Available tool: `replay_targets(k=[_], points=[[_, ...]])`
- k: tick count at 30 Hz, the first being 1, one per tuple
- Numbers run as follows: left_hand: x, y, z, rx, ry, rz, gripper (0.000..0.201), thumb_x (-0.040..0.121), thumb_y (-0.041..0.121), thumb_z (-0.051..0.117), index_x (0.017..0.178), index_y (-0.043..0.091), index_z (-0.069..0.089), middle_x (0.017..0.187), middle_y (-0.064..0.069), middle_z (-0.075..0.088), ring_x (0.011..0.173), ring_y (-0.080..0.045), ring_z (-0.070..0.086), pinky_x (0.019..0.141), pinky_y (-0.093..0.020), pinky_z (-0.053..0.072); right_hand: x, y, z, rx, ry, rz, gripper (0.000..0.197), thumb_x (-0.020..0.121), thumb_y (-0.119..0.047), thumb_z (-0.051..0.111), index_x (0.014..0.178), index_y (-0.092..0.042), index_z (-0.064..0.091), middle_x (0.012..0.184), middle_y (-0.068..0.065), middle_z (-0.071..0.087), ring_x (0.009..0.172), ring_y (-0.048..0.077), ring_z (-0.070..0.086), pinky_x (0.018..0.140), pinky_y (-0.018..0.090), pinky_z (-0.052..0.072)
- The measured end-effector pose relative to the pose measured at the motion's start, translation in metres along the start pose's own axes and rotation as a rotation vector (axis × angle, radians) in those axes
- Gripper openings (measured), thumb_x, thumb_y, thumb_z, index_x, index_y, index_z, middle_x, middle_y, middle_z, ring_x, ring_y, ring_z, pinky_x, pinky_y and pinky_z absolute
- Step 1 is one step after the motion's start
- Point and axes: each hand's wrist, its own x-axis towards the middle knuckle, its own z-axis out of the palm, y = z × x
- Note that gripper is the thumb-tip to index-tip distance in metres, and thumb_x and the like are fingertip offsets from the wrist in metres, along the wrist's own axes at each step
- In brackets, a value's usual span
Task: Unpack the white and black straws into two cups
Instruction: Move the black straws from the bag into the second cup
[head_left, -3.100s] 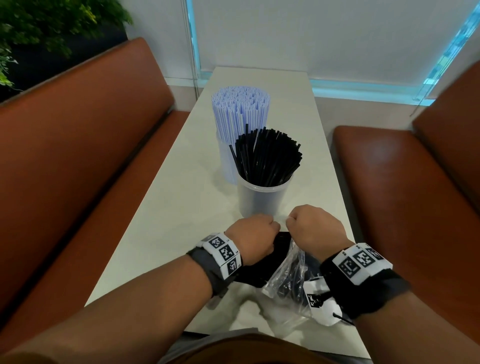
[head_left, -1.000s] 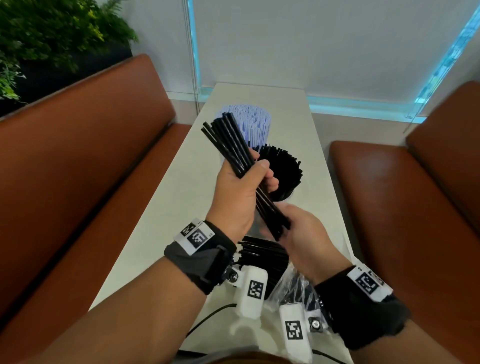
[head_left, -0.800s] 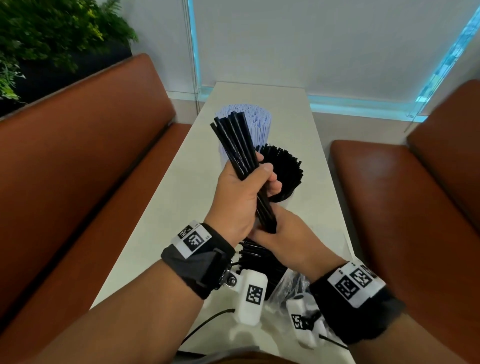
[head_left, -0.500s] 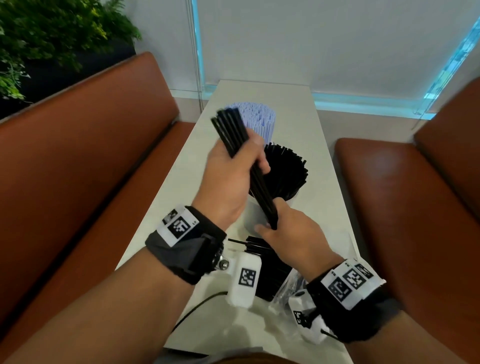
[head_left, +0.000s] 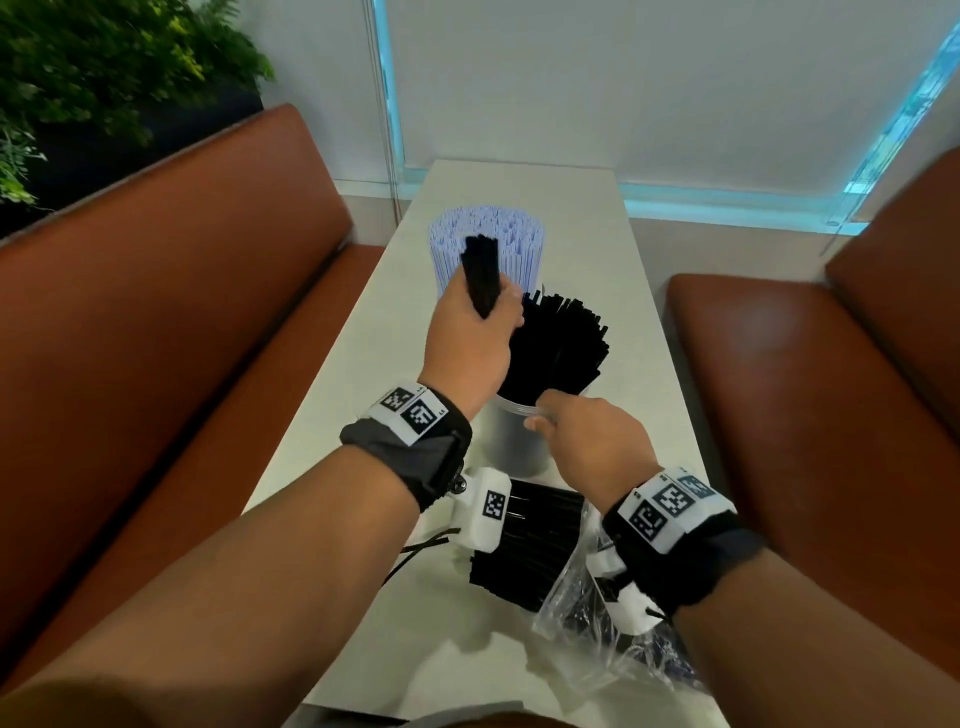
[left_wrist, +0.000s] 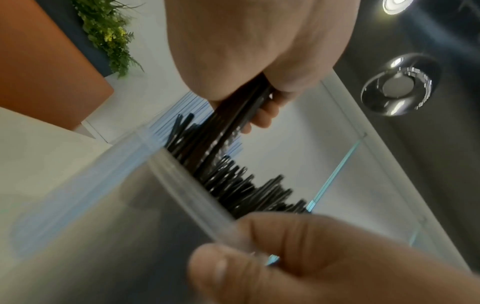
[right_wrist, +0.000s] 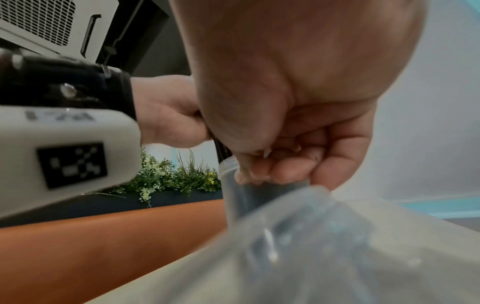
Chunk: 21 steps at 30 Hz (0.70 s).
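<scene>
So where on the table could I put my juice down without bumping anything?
Bare table lies beyond the white straws, toward the window. Another bare strip runs along the left edge, beside the bench. Near the person it is crowded: the cup of black straws, loose black straws, the plastic bag and both hands.

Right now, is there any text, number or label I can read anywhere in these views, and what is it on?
"174", blurred and uncertain: on the white camera housing strapped under the left wrist.
Square black-and-white marker codes, no words: on the left wristband, the right wristband and the housing.
Nothing else is readable.
</scene>
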Motion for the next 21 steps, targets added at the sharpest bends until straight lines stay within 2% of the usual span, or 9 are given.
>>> replay_targets(k=[4,7,9,11,13,16,18,19,21], points=[[-0.003,-0.020,-0.001,0.289,-0.200,-0.075,0.014,0.087,0.029,0.070,0.084,0.021,0.060,0.074,0.009,0.063,0.067,-0.004,0.059,0.066,-0.026,0.044,0.001,0.003,0.001,-0.007,0.015,-0.039,0.022,0.103,-0.045,0.046,0.101,-0.024,0.055,0.067,-0.010,0.045,0.070,0.022,0.050,0.048,0.027,0.024],[-0.002,-0.015,-0.004,0.247,-0.246,-0.147,0.024,0.084,0.029,0.076,0.101,0.020,0.061,0.092,0.007,0.068,0.085,-0.007,0.066,0.077,-0.028,0.052,0.002,0.003,0.002,-0.012,0.020,-0.044,0.025,0.103,-0.045,0.045,0.105,-0.023,0.057,0.065,-0.012,0.044,0.069,0.020,0.050,0.049,0.028,0.025],[0.003,-0.008,-0.006,0.292,-0.201,-0.084,0.045,0.083,0.035,0.078,0.121,0.025,0.054,0.111,0.008,0.064,0.101,-0.008,0.062,0.088,-0.023,0.049,0.002,0.004,0.003,-0.016,0.018,-0.036,0.025,0.103,-0.045,0.045,0.105,-0.024,0.057,0.064,-0.012,0.043,0.068,0.020,0.050,0.049,0.028,0.026],[0.009,0.000,-0.006,0.358,-0.156,0.039,0.068,0.083,0.040,0.076,0.140,0.028,0.042,0.129,0.007,0.052,0.118,-0.007,0.052,0.094,-0.012,0.037,0.002,0.003,0.003,-0.033,0.009,-0.030,0.025,0.103,-0.046,0.045,0.107,-0.024,0.057,0.066,-0.011,0.044,0.069,0.021,0.051,0.050,0.029,0.027],[0.011,0.004,-0.004,0.433,-0.147,0.201,0.071,0.087,0.041,0.069,0.147,0.024,0.035,0.142,0.003,0.043,0.131,-0.009,0.042,0.099,-0.008,0.029,0.002,0.002,0.002,-0.051,0.004,-0.028,0.025,0.103,-0.045,0.044,0.111,-0.025,0.057,0.069,-0.010,0.045,0.071,0.021,0.050,0.054,0.031,0.031],[0.009,-0.003,0.003,0.779,-0.346,0.467,0.050,0.096,0.030,0.058,0.140,0.008,0.047,0.143,-0.009,0.047,0.132,-0.022,0.042,0.108,-0.024,0.033,0.001,0.001,-0.001,-0.036,-0.003,-0.030,0.024,0.104,-0.043,0.044,0.114,-0.026,0.058,0.079,-0.004,0.057,0.075,0.022,0.053,0.061,0.032,0.034],[0.004,-0.011,0.003,1.010,-0.538,0.533,0.048,0.099,0.025,0.055,0.141,0.005,0.048,0.139,-0.011,0.050,0.128,-0.027,0.046,0.109,-0.032,0.030,0.000,0.000,-0.002,-0.034,0.011,-0.057,0.024,0.104,-0.043,0.044,0.111,-0.024,0.058,0.081,-0.003,0.059,0.076,0.021,0.055,0.057,0.031,0.033],[0.004,-0.012,0.001,1.056,-0.571,0.526,0.048,0.099,0.025,0.054,0.143,0.006,0.047,0.139,-0.011,0.050,0.127,-0.028,0.047,0.110,-0.033,0.030,-0.001,0.000,-0.001,-0.040,0.018,-0.069,0.024,0.104,-0.043,0.044,0.109,-0.023,0.057,0.079,-0.004,0.056,0.075,0.021,0.055,0.054,0.031,0.030],[0.003,-0.005,-0.004,0.964,-0.494,0.521,0.047,0.096,0.024,0.058,0.140,0.007,0.053,0.137,-0.012,0.051,0.123,-0.029,0.049,0.108,-0.036,0.036,-0.001,0.000,-0.001,-0.041,0.016,-0.063,0.023,0.104,-0.043,0.043,0.107,-0.023,0.054,0.075,-0.005,0.052,0.074,0.023,0.055,0.053,0.031,0.028]])
